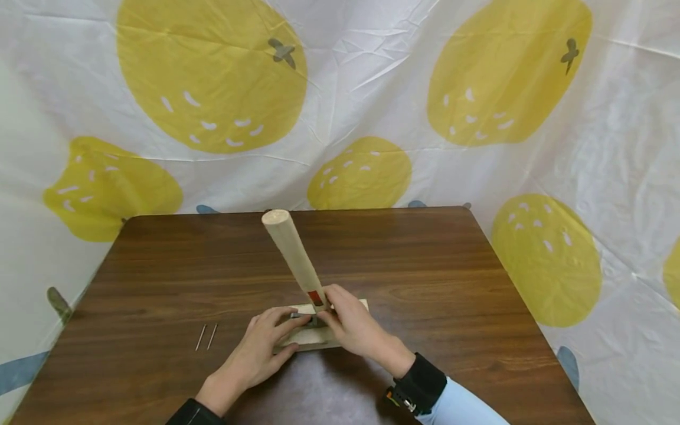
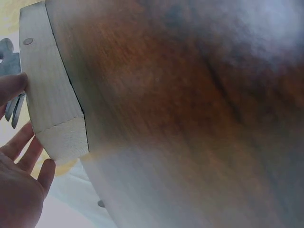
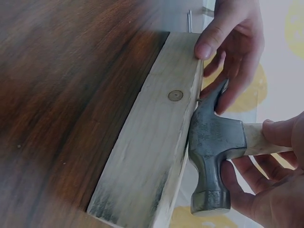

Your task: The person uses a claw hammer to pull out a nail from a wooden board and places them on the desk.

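A claw hammer [image 1: 294, 254] stands with its wooden handle tilted upward and its steel head [image 3: 216, 137] down on a pale wooden block [image 3: 142, 137]. My right hand [image 1: 358, 327] grips the lower handle, just above the head. The claw reaches around a thin nail [image 3: 199, 100] that sticks out of the block's top. My left hand [image 1: 257, 348] holds the block near its left end, thumb at the front edge, fingers over the top close to the claw tips. A round nail head or plug [image 3: 175, 95] shows in the block's side.
Two loose nails [image 1: 200, 337] lie side by side on the brown wooden table [image 1: 425, 260], left of my left hand. Behind the table's far edge hangs a white curtain [image 1: 366, 106] with yellow fruit prints.
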Available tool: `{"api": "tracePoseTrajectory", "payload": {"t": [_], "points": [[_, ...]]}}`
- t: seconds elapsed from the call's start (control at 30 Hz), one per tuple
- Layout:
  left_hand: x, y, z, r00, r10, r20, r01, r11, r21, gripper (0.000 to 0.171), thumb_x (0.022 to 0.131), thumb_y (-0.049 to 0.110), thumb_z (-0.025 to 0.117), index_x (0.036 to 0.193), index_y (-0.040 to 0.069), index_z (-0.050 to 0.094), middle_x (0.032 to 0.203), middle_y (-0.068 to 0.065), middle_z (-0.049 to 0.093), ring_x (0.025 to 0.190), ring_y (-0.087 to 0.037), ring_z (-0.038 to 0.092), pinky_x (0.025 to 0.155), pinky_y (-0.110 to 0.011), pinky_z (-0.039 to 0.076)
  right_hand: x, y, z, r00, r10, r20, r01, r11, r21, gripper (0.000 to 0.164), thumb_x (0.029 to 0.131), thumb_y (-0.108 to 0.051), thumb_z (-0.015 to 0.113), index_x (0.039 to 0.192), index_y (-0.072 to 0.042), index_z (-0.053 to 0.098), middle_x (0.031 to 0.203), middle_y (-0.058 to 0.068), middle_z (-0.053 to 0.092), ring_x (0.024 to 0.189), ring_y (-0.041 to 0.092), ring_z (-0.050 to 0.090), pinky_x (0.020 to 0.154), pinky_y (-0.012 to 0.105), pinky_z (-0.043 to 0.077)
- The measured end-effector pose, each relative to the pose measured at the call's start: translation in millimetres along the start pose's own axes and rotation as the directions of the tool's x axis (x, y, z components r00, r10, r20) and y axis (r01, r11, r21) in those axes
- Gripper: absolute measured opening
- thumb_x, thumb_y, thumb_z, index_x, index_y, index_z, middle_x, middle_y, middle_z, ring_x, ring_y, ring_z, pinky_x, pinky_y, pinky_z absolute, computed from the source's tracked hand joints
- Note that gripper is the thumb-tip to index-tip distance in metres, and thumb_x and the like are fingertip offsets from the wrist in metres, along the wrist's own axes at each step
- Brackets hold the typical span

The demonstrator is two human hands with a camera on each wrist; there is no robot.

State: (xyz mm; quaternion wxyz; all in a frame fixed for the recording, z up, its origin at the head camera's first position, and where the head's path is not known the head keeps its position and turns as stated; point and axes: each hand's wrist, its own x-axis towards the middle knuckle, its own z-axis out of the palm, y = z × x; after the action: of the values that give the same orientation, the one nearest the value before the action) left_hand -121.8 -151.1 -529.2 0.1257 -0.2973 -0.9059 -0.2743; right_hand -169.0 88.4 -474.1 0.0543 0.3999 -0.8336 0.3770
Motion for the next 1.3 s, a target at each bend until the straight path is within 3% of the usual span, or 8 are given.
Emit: {"api": "tracePoseTrajectory", "payload": {"t": [0.37,0.73,1.03,1.3], "points": [[2.3,0.7,-1.1,0.999,0.042,-0.023,-0.041,0.998,0.047,0.064,0.083,0.017,0.088,0.142,0.020,0.063,0.133,-0.009,0.058,0.124,-0.032,0.056,0.093,-0.059,0.047,-6.0,0.7,-1.8,0.999,0.032,-0.034,-0.031,0.999,0.023,0.023,0.097,-0.002,0.070,0.115,-0.004,0.057,0.104,0.003,0.059,0.089,0.014,0.059,0.073,0.028,0.053],[3.6,1.8,-1.7,0.999,0.044,-0.021,-0.042,0.996,0.082,0.068,0.083,0.017,0.088,0.145,0.021,0.058,0.132,-0.009,0.060,0.124,-0.033,0.056,0.093,-0.060,0.047,-9.0,4.4,-3.0,0.996,0.051,-0.075,-0.041,0.991,0.127,0.024,0.098,0.003,0.067,0.119,0.000,0.055,0.112,0.011,0.063,0.103,0.025,0.067,0.083,0.028,0.057],[4.7,1.8,-1.2,0.998,0.007,-0.069,-0.005,0.999,0.037,0.107,0.076,0.014,0.093,0.162,0.010,0.029,0.126,-0.010,0.065,0.118,-0.027,0.061,0.095,-0.055,0.048,-11.0,6.7,-0.7,0.993,0.028,-0.116,-0.017,0.995,0.097,0.024,0.095,0.004,0.069,0.115,0.000,0.057,0.108,0.010,0.064,0.099,0.026,0.068,0.081,0.028,0.058],[3.3,-2.7,2.5,0.993,-0.030,-0.117,0.033,0.999,0.027,0.095,0.088,0.015,0.082,0.162,0.001,0.024,0.116,-0.010,0.066,0.109,-0.028,0.064,0.094,-0.051,0.051,-12.9,7.1,-0.6,0.990,0.029,-0.139,-0.015,0.995,0.101,0.023,0.095,0.002,0.071,0.114,-0.002,0.059,0.107,0.008,0.066,0.099,0.023,0.068,0.082,0.030,0.058]]}}
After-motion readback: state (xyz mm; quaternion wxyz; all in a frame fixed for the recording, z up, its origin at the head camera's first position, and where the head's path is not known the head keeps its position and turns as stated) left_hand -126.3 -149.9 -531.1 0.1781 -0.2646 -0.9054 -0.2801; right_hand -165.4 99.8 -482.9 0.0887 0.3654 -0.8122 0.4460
